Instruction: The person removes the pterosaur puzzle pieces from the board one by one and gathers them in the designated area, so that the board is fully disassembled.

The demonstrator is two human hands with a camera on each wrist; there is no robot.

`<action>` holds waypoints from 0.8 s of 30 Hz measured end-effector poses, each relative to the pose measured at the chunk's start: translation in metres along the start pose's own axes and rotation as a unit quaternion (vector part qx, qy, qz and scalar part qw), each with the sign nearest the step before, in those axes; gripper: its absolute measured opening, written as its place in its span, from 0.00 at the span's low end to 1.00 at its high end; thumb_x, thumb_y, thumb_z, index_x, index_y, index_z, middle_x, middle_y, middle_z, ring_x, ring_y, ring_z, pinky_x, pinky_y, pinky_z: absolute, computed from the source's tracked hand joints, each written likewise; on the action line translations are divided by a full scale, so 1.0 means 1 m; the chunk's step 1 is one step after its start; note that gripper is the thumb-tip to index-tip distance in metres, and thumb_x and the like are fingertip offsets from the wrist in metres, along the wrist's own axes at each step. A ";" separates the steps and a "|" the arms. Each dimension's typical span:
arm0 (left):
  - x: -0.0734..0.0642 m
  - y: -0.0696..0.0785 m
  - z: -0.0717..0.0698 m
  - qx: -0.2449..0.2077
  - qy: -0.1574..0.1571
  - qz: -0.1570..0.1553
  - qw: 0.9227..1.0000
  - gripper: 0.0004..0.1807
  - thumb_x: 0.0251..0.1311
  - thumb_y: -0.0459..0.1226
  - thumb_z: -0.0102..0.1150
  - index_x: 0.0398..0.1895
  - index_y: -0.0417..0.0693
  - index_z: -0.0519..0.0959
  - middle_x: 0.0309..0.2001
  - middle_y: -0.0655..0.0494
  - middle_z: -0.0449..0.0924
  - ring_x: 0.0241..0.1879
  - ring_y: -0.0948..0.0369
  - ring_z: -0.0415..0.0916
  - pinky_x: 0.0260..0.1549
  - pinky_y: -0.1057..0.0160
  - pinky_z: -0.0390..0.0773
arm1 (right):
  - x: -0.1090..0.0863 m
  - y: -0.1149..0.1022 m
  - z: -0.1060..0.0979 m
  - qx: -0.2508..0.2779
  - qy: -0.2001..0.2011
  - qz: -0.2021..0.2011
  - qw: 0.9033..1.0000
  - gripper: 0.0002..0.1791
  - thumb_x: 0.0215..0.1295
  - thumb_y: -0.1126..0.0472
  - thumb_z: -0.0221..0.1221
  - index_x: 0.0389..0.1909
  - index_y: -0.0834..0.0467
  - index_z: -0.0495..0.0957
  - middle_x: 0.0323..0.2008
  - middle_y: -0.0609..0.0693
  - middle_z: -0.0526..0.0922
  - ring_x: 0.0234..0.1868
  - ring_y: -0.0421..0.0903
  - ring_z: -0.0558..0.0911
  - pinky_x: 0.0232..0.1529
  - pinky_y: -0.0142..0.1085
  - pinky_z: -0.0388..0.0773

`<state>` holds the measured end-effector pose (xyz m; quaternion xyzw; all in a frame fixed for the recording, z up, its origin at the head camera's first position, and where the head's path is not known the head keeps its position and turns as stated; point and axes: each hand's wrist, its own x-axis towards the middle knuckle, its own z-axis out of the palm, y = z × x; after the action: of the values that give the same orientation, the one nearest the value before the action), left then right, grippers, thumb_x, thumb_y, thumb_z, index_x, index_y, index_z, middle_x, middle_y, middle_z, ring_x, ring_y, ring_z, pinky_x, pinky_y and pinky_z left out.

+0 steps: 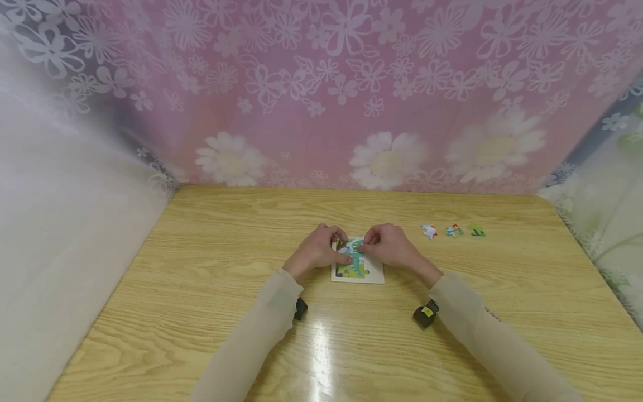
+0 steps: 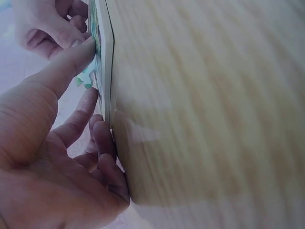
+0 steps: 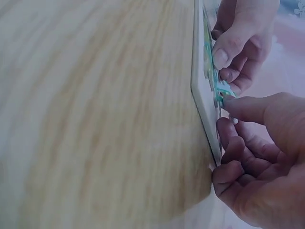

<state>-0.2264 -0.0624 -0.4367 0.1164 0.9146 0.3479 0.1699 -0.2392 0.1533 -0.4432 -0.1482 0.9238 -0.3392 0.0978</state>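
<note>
A small jigsaw puzzle board (image 1: pixel 374 273) with a pale frame lies flat on the table, its left part filled with green and teal pieces (image 1: pixel 355 269). My left hand (image 1: pixel 318 248) is at the board's left side; the thumb (image 2: pixel 71 62) presses on the picture, the index fingertip touches near the edge, and the other fingers bend beside the board. From the right, my right hand (image 1: pixel 392 245) pinches a teal-and-white puzzle piece (image 3: pixel 225 89) over the upper part of the board. Its thumb is on the piece, and its lower fingers rest along the board's edge. My fingers partly hide the piece.
To the right of the board, three loose puzzle pieces lie in a row: a white one (image 1: pixel 429 231), a teal and red one (image 1: pixel 454 231) and a green one (image 1: pixel 477 230). A pink flowered curtain (image 1: pixel 311 111) hangs behind the wooden table (image 1: pixel 226 234).
</note>
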 end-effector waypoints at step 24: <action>-0.012 0.003 0.001 0.069 0.022 0.033 0.997 0.24 0.60 0.52 0.72 0.56 0.57 0.79 0.48 0.54 0.71 0.42 0.58 0.69 0.40 0.59 0.70 | -0.030 0.025 -0.031 0.149 -0.002 0.040 0.988 0.14 0.69 0.51 0.66 0.44 0.58 0.84 0.40 0.58 0.87 0.32 0.48 0.81 0.30 0.37 0.76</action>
<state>-0.2149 -0.0636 -0.4332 0.1505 0.9358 0.2914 0.1293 -0.2251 0.2005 -0.4338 -0.0954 0.8679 -0.4687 0.1343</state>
